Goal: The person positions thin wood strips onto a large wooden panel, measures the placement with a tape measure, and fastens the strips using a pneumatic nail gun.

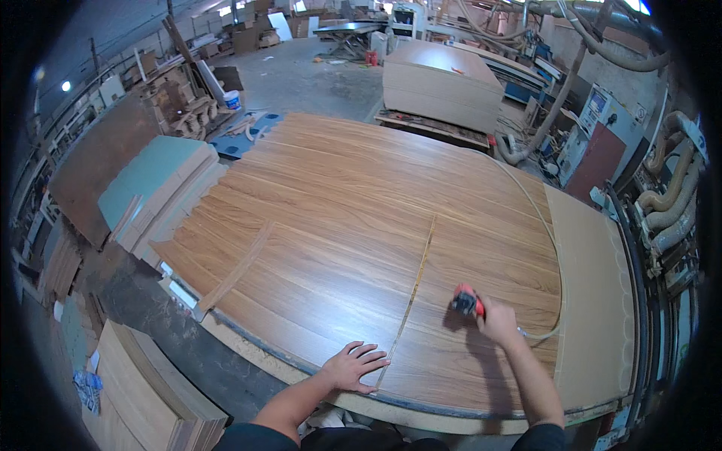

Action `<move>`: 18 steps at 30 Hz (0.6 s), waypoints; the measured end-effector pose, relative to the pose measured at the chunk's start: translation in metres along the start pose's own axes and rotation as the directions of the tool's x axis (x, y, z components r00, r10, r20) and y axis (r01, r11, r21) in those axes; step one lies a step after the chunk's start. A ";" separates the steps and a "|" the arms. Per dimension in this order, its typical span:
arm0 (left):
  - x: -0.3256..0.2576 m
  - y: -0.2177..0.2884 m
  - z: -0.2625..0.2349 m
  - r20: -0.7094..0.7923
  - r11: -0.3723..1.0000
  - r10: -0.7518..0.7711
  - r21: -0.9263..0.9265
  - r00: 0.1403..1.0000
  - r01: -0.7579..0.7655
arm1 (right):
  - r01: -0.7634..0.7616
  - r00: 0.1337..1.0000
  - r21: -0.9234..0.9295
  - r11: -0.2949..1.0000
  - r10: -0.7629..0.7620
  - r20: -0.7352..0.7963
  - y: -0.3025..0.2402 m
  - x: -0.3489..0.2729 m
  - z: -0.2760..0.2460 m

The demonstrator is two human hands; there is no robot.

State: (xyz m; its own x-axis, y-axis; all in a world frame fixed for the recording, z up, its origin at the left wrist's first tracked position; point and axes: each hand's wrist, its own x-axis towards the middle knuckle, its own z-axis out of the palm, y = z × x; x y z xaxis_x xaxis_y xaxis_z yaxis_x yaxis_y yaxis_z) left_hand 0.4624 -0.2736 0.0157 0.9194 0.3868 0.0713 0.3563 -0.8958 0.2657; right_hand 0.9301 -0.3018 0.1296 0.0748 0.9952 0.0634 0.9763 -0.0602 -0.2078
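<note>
A large wood-grain panel point(338, 274) lies across the work table in front of me. My left hand point(352, 368) rests near its front edge, fingers spread, beside a narrow seam point(414, 289) with a yellowish line along it. In my right hand point(498, 322) is a small red-and-black air tool point(468, 301), held over the panel right of the seam. Its shadow falls on the wood, and I cannot tell whether its head touches the surface. A pale hose point(558, 267) loops from the tool toward the far side. Further left lies a loose wood-grain strip point(237, 267).
A bare tan board point(590, 293) borders the panel on the right, next to machinery with thick grey hoses point(669, 195). Boards are stacked at near left point(147, 391) and left point(162, 188). Beyond the table stands a tall panel stack point(442, 79) on a low platform.
</note>
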 end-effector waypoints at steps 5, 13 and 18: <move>-0.004 0.010 -0.004 0.037 0.997 -0.022 0.072 0.999 0.019 | 0.154 0.982 -0.214 0.965 -0.174 -0.075 -0.013 -0.090 0.040; -0.004 0.014 0.012 -0.018 0.998 -0.021 0.062 1.000 0.022 | 0.112 0.994 -0.234 0.966 -0.107 0.034 0.030 -0.106 0.071; -0.012 0.014 0.015 -0.062 0.996 -0.049 0.072 0.997 0.053 | 0.157 0.986 -0.226 0.961 -0.165 -0.014 0.068 0.048 0.088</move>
State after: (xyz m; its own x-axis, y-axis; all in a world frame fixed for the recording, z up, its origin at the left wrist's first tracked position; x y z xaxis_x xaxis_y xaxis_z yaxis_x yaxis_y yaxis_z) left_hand 0.4594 -0.2942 0.0041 0.8887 0.4430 0.1180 0.4158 -0.8873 0.1994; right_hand 0.9825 -0.2512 0.0320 -0.0842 0.9903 0.1104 0.9962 0.0813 0.0307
